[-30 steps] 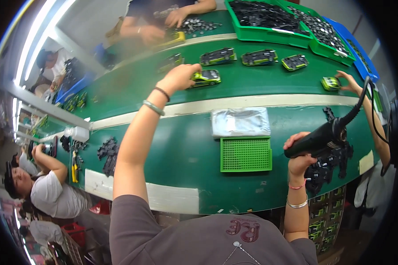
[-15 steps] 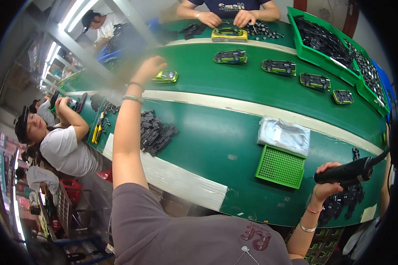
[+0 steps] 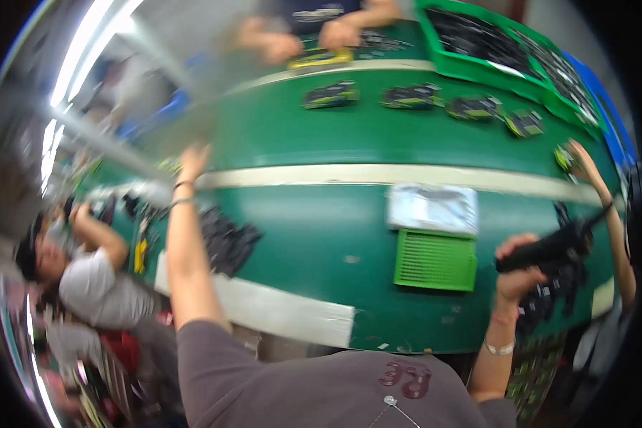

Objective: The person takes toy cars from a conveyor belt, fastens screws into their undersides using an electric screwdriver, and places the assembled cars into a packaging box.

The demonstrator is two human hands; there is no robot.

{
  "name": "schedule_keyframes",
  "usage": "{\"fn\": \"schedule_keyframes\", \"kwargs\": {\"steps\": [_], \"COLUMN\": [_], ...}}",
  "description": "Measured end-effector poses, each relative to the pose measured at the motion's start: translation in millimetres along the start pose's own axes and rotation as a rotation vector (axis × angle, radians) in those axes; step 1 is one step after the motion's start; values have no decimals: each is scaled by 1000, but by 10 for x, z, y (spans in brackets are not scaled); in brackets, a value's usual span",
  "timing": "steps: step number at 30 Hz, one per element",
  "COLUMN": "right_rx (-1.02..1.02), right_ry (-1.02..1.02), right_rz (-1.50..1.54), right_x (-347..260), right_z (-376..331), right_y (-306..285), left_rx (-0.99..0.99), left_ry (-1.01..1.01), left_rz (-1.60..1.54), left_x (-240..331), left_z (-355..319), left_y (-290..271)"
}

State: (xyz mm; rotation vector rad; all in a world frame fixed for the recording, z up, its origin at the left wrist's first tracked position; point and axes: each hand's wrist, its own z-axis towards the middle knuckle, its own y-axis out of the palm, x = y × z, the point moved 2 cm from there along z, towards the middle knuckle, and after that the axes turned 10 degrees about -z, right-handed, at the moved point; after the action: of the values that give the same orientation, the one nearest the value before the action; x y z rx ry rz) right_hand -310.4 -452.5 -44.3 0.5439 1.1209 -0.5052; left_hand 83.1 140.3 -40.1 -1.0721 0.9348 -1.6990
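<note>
My left hand (image 3: 194,162) reaches out at the far left over the green worktop, its fingers stretched though smeared by motion. Just left of it sits a small bright-green toy car (image 3: 170,165), partly blurred; whether my fingers touch it does not show clearly. In my right hand (image 3: 518,274), fingers wrap around the black body of a corded electric screwdriver (image 3: 549,246), held level above the right side of the table. Beneath the screwdriver lies a pile of black plastic parts (image 3: 549,299).
Several upturned toy cars (image 3: 411,96) line the raised far strip. Close by are a green perforated tray (image 3: 435,260), clear plastic bags (image 3: 433,209) and black parts (image 3: 228,242). Green bins (image 3: 471,68) stand far right. Co-workers sit opposite and left; another person's hand (image 3: 585,160) touches a car at right.
The whole view has shifted. My left hand is lower, and the green car now lies left of it instead of right. Another person's hand and a car have come in at the right.
</note>
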Motion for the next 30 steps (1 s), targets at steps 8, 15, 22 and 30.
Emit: {"fn": "schedule_keyframes", "kwargs": {"steps": [8, 15, 22, 30], "right_rx": [-40, -50, -27, 8], "right_ry": [-62, -50, 6, 27], "right_rz": [-6, -97, -49, -57], "right_x": [-12, -63, -31, -82], "right_z": [3, 15, -14, 10], "right_y": [-31, -20, -27, -64], "left_rx": [-90, -294, -477, -398], "left_ry": [799, 1061, 778, 1005], "left_rz": [-443, -539, -505, -758], "left_x": [3456, 5729, 5955, 5340], "left_z": [267, 159, 224, -394], "left_y": [325, 1269, 1711, 607]}}
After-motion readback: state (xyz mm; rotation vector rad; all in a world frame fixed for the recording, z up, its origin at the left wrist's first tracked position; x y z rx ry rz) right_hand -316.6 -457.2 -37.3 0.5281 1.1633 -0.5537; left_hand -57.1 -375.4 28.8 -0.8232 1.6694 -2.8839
